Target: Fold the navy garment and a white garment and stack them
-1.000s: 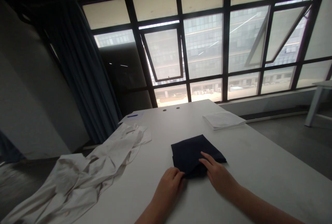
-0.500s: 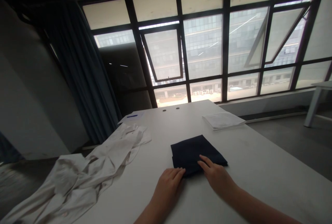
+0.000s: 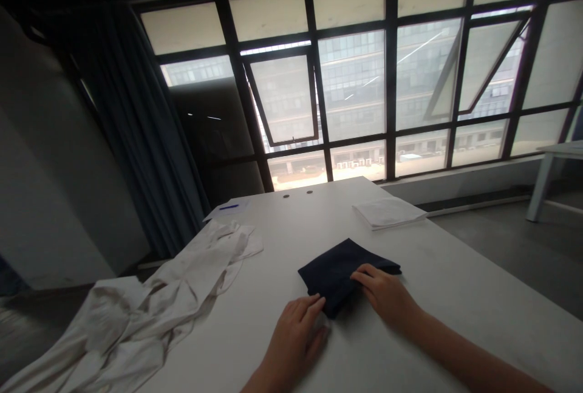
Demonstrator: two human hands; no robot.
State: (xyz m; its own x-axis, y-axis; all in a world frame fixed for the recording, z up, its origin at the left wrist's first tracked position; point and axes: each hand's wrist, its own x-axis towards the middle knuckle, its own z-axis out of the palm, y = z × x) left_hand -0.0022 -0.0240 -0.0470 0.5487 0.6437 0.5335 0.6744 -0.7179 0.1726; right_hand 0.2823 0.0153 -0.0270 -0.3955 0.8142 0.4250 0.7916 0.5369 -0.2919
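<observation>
A folded piece of dark navy cloth point(image 3: 332, 268) sits on the near middle of the white counter point(image 3: 455, 308), its matte surface smooth over the far part and slightly raised along the near edge, where it makes an uneven, angular shape. To its left sprawls a pale, off-white garment point(image 3: 177, 296), soft and deeply creased, its folds bunched in ridges. Beyond the navy cloth, toward the right edge, a flat white folded piece point(image 3: 389, 212) lies in a neat four-sided shape; whether it is fabric or paper is unclear. At the far left corner a slim blue pen point(image 3: 228, 207) rests on white paper point(image 3: 216, 214) — any writing there is too small to read.

The right hand point(image 3: 385, 293) has its fingers curled in, pinching the navy cloth at its near right edge. The left hand point(image 3: 298, 332) is half curled, fingertips against the near left corner — whether it grips the fabric cannot be told. A pale patch point(image 3: 322, 322), unclear in nature, shows beneath its fingers.
</observation>
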